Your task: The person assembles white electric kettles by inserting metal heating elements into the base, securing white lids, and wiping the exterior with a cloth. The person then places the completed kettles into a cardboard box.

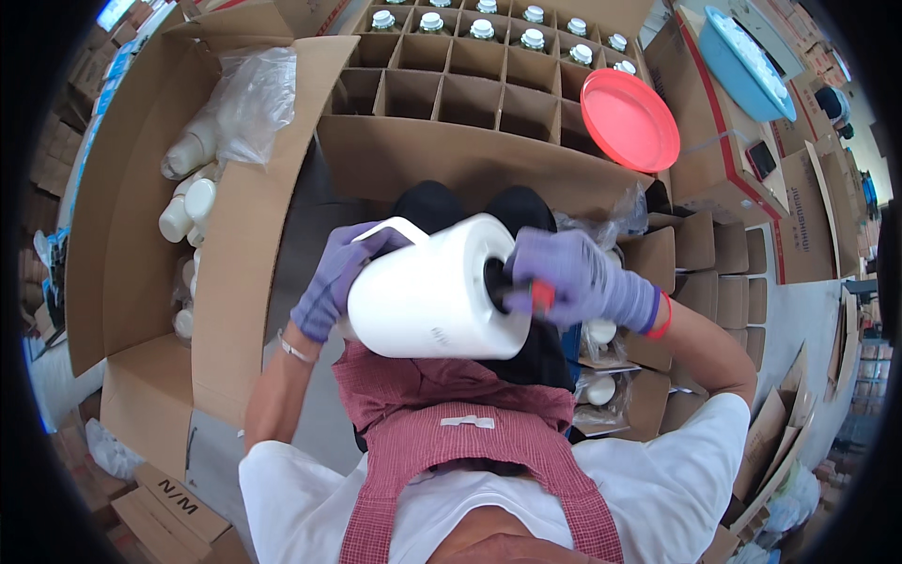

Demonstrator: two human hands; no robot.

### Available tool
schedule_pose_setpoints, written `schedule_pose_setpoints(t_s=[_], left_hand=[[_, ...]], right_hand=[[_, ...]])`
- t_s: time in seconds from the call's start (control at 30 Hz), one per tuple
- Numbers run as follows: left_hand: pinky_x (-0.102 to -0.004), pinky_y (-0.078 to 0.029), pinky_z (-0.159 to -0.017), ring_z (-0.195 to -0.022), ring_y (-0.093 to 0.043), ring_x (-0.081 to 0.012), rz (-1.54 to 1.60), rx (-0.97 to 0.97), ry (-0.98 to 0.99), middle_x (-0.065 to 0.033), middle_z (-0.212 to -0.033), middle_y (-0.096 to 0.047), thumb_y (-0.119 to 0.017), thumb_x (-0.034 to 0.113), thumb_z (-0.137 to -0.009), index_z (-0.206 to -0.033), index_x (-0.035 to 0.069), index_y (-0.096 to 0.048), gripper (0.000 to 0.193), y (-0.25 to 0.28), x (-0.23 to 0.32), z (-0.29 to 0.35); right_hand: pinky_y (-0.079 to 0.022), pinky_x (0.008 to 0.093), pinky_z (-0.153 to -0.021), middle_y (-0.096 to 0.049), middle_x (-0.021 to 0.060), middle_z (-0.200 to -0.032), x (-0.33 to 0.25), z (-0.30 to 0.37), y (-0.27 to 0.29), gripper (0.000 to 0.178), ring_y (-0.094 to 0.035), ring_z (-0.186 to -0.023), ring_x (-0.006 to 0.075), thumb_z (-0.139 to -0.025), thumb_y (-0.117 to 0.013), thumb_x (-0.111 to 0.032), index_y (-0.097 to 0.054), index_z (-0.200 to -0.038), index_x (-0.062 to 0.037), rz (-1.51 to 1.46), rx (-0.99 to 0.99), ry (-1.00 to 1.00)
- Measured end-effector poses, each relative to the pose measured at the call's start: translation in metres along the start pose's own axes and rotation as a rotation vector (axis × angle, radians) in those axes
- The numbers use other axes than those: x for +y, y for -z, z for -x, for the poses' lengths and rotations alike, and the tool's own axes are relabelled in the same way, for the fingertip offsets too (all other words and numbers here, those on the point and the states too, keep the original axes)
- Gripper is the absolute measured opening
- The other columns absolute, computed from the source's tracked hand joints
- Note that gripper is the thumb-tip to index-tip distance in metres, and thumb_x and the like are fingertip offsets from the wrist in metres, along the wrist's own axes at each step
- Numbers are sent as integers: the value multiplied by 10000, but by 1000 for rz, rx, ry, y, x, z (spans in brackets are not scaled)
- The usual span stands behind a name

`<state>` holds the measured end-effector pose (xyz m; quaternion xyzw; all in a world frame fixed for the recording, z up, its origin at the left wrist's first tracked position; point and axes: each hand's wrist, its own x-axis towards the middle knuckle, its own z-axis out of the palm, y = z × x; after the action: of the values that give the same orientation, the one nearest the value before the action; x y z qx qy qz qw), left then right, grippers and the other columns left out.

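- A white jug [413, 301] is held on its side above the lap, its dark opening turned toward the right hand [578, 273]
- The base end is gripped by the gloved left hand [331, 280], its fingers bent close beside the handle [395, 226]
- A dark-and-red piece [542, 296] is enclosed by the curled fingers of the right hand at the opening; its exact shape is blurred
- On the left, movement is bounded by the long wall of an open carton [235, 282] holding white lids [199, 199]; a strip of grey floor [305, 221] is left between wall and knees
- Ahead, the knees are faced by the near flap of a divided carton [479, 155], where white-capped bottles [482, 30] are seated in the far cells and a red round tray [631, 120] is rested at the right corner
- Beneath the right forearm, space is taken up by cardboard dividers [695, 282]
- A small grey mark is borne by the jug, too blurred to be read
- Large dark lettering is carried by a lower-left carton [174, 531], and a column of print by a carton at far right [808, 221]
- A pale label [467, 422] is shown on the red checked apron [451, 390]
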<state>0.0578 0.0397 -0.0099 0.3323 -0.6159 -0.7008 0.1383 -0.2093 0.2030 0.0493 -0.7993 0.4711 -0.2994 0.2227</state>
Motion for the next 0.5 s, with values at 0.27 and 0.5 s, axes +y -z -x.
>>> schedule_pose_setpoints(t_s=[0.27,0.5], left_hand=[[-356,-507,-921,-1067,-639,-223,238,489,-4,-140,-1201,-655,-606,219,-990,-1342,3,-561,416,-96,-91,92],[-346,-446,-1064,-1255,-559,-207,-115,37,-44,-111,-1365,-582,-625,159,-961,-1372,40,-550,435,33,-38,106]], right_hand=[[-408,225,-519,-590,-45,-741,95,-29,14,177,-524,-611,57,-928,-705,-248,-647,-865,-93,-576,350,-725],[-484,502,-790,-656,232,-952,300,79,118,343,-628,-916,420,-891,-648,-324,-612,-1033,-14,840,287,-932]])
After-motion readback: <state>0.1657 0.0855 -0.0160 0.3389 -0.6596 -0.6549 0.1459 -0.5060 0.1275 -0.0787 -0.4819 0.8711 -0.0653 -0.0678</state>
